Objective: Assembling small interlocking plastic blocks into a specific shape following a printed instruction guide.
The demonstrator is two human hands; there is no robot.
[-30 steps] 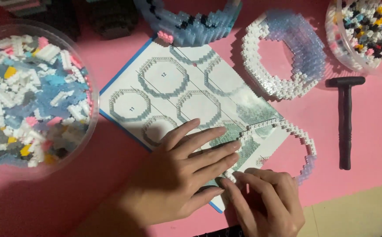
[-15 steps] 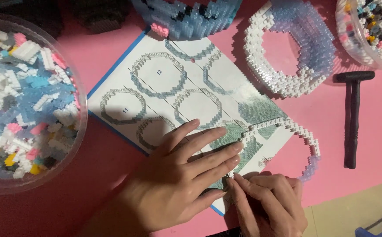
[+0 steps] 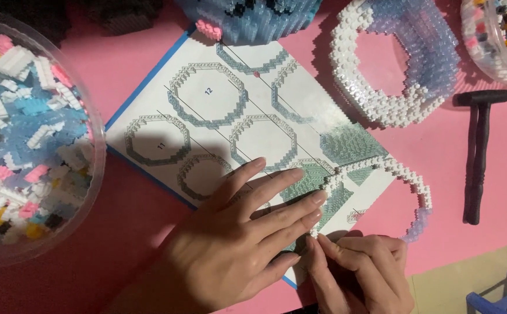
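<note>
Head view, left to right: a clear round tub of small white, blue, pink, yellow and black bricks is sitting at the far left edge of the pink desk; beside it an instruction sheet with a blue border is lying at a slant, showing printed ring-shaped building steps; above the sheet's top edge a blue brick-built model with a pink detail is partly leaving the frame; the left hand is lying flat and open on the lower part of the sheet, fingers spread and pressing the paper, with the fingertips reaching the near end of a thin open ring of white bricks; that ring is lying half on the sheet's right corner and half on the desk, its far right curve turning pale violet; the right hand is sitting just below it at the lower edge of the frame, curled, with thumb and forefinger pinching together at the ring's loose lower end beside the left fingertips, though whether a single brick is sitting between them cannot be told; further up and right a thicker ring of white and translucent violet bricks is resting on the desk; to its right a small black hammer is lying lengthwise, head upward; a second clear tub of mixed bricks is occupying the top right corner; part of a blue frame-like object is showing at the bottom right.
</note>
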